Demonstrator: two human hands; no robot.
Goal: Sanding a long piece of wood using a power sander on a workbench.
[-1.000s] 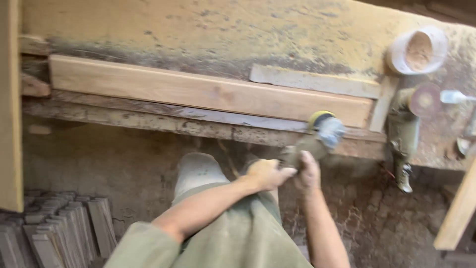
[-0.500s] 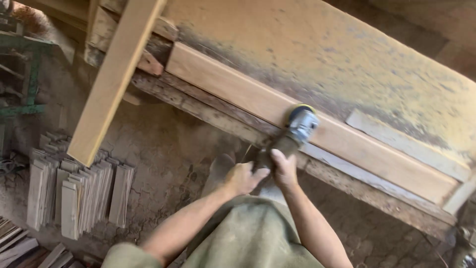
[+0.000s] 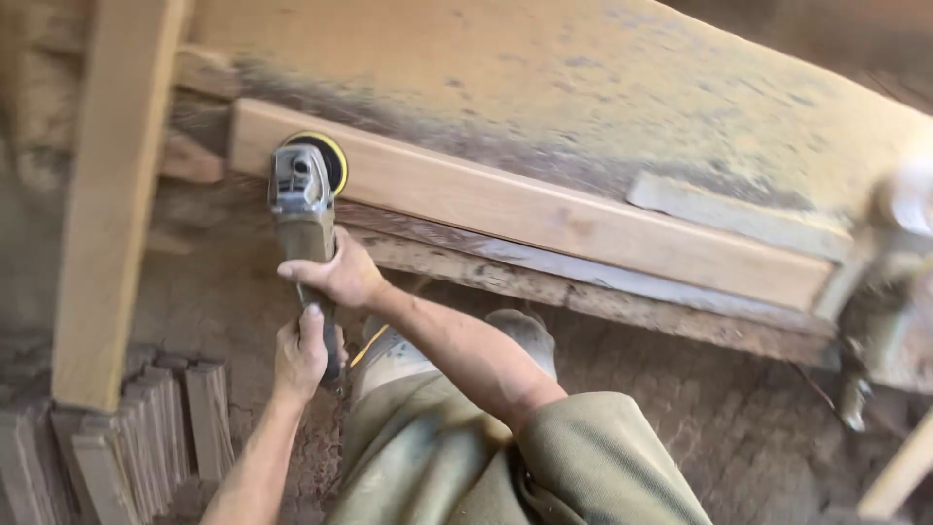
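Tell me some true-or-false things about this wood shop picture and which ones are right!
1. Both hands grip the angle grinder. True: the left hand holds the rear of its body, and the right hand holds it further forward.
2. The grinder's disc sits at the right end of the long plank. False: it sits at the left end.
3. Short wood slats stand on the ground at lower left. True.
4. The workbench is clean and shiny. False: it is coated in dust.

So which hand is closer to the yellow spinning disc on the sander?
The right hand. It grips the sander body just below the yellow disc. The left hand holds the handle's tail end, farther down.
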